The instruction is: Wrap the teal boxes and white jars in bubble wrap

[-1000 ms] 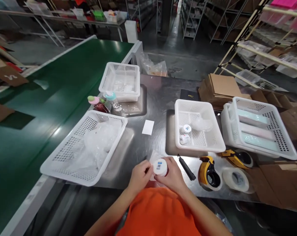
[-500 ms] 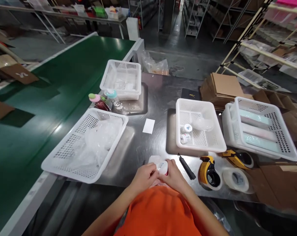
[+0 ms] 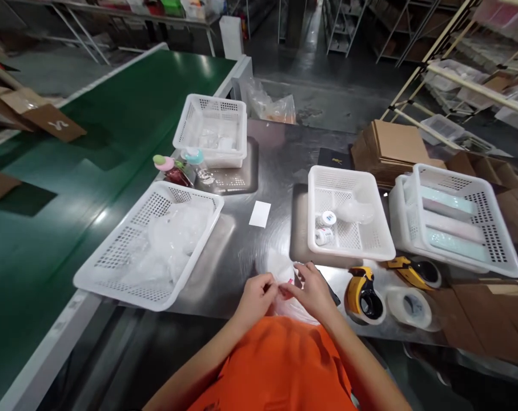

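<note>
Near the table's front edge, my left hand (image 3: 255,298) and my right hand (image 3: 313,292) are close together with bent fingers. Both pinch a clear, whitish plastic bag (image 3: 280,264), which spreads out ahead of the fingers and down toward my front. A small patch of red and white shows between the hands; the thing it belongs to is mostly hidden. A black utility knife (image 3: 333,294) lies just right of my right hand, which partly covers it. Beyond the hands lies a white card (image 3: 260,214).
A white basket (image 3: 385,251) at right holds two white jars (image 3: 326,227) and a clear wrapped item. Yellow tape dispensers (image 3: 361,297) and a tape roll (image 3: 410,308) lie in front. Another basket (image 3: 81,281) at left holds plastic bags. A green conveyor (image 3: 113,131) runs alongside.
The plastic now spreads wider around my hands, and the white round thing between them is less visible. My right hand has shifted slightly right, over part of the knife.
</note>
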`<control>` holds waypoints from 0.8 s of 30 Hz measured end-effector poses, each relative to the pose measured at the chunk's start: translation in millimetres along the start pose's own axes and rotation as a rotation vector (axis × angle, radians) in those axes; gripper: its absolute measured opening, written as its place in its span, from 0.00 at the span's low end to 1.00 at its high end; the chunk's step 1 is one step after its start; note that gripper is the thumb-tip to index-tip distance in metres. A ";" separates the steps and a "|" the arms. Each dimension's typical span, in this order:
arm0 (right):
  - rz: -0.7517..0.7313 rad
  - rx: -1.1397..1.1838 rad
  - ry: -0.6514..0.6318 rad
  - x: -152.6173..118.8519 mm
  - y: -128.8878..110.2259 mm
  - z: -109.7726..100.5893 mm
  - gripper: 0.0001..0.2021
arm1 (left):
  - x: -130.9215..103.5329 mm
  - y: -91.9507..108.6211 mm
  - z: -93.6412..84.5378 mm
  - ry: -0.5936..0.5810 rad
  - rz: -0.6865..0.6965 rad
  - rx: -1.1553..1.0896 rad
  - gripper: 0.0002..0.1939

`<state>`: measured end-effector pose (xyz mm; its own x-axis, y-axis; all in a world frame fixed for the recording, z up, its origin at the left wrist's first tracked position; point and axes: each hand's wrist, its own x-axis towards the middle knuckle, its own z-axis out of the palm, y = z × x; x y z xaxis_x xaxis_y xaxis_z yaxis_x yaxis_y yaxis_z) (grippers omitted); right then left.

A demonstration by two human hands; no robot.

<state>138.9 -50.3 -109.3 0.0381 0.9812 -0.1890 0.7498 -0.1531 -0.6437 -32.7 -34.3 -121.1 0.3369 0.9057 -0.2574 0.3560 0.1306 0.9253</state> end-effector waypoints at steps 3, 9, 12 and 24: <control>-0.025 0.013 0.011 1.5 6.7 -6.1 0.11 | 3.3 -2.0 -3.5 -0.003 -0.040 -0.026 0.11; -0.142 0.002 0.074 4.9 11.9 -10.7 0.18 | 4.9 -2.4 -6.3 0.009 -0.109 -0.205 0.08; -0.184 0.119 0.054 3.6 12.7 -9.5 0.18 | 3.8 -1.0 -12.5 0.042 -0.081 -0.229 0.09; -0.167 0.590 0.130 13.2 -14.3 58.5 0.07 | 6.9 31.9 -15.2 0.011 0.272 0.050 0.15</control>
<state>90.1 -42.0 -145.9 0.0600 0.9981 0.0171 0.2625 0.0007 -0.9649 -32.3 -17.8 -89.1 0.4166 0.9091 0.0016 0.2967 -0.1376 0.9450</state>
